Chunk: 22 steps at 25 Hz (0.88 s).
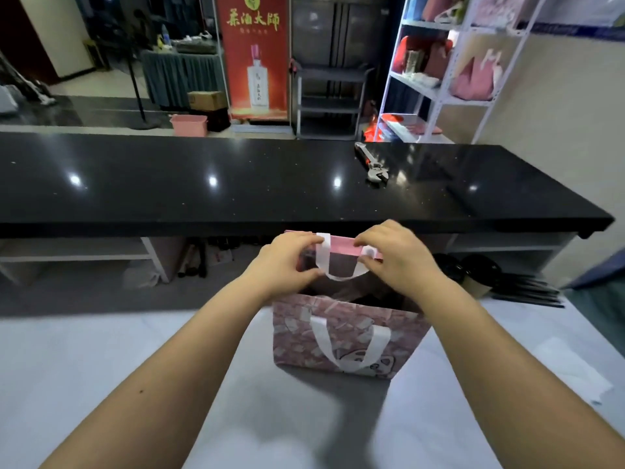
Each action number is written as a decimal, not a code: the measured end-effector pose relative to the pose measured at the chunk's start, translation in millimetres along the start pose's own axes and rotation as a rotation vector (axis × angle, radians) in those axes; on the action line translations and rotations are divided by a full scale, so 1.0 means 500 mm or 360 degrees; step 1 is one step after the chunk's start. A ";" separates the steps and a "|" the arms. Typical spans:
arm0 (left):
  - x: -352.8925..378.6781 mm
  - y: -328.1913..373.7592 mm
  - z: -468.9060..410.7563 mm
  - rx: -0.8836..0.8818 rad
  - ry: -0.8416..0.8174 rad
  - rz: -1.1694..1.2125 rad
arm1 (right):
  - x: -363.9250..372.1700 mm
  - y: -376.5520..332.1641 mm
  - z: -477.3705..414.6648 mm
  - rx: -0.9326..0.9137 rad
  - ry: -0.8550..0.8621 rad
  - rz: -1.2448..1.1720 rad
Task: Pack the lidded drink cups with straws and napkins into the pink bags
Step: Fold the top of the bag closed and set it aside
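1. Black glossy stone upper worktop (169, 184): spans the view beyond the hands.
2. White-covered lower worktop (101, 350): the packing surface, nearest the person.
3. Pink printed bag (341, 336) with white ribbon handles: stands upright at the middle of the lower worktop, mouth open. The interior is dark, so its contents cannot be told.
4. Left hand (287, 257): narrow grip, pinching the bag's far rim at the left root of the far handle.
5. Right hand (395, 255): narrow grip, pinching the same rim at the handle's right root.
6. Two paper drink cups with black lids (480, 270): stand at the far right edge of the lower worktop, well apart from the bag.
7. Bundle of black straws (527, 291): lies just beside the cups.
8. White napkin (571, 370): lies flat on the right, apart from the bag.
9. Steel adjustable wrench (373, 167): lies on the upper worktop.

Step in hand, as judged: spreading or squaring the bag's mouth for loading. Next move, as judged: free one hand, reach right for a cup and lower it upright through the mouth while the other hand holds the rim open. Straws and napkin would follow.
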<state>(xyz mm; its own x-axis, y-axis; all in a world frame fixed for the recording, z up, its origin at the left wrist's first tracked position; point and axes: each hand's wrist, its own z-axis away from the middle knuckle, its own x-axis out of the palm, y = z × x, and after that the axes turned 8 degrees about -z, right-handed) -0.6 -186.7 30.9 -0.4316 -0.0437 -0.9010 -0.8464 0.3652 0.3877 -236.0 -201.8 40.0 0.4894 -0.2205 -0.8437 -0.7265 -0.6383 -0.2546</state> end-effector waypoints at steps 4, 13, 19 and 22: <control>0.006 -0.040 0.062 -0.0157 0.0346 0.0714 | -0.045 -0.001 0.113 0.0741 0.0669 -0.0667; 0.122 -0.049 0.151 -0.0348 0.0090 0.1689 | 0.078 -0.069 0.250 0.1282 0.0708 -0.1951; 0.128 -0.058 0.145 -0.0539 0.0151 0.1755 | 0.103 -0.039 0.236 0.1444 0.0795 -0.1888; 0.139 -0.067 0.148 -0.0517 0.0101 0.1771 | 0.113 -0.020 0.234 0.1440 0.0751 -0.1981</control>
<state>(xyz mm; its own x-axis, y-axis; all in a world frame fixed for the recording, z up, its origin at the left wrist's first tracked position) 20.9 -133.0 -58.9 -0.9946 0.1016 -0.0228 -0.0255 -0.0246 0.9994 -257.6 -121.7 -60.3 0.9380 -0.2287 0.2606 0.2677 0.0002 -0.9635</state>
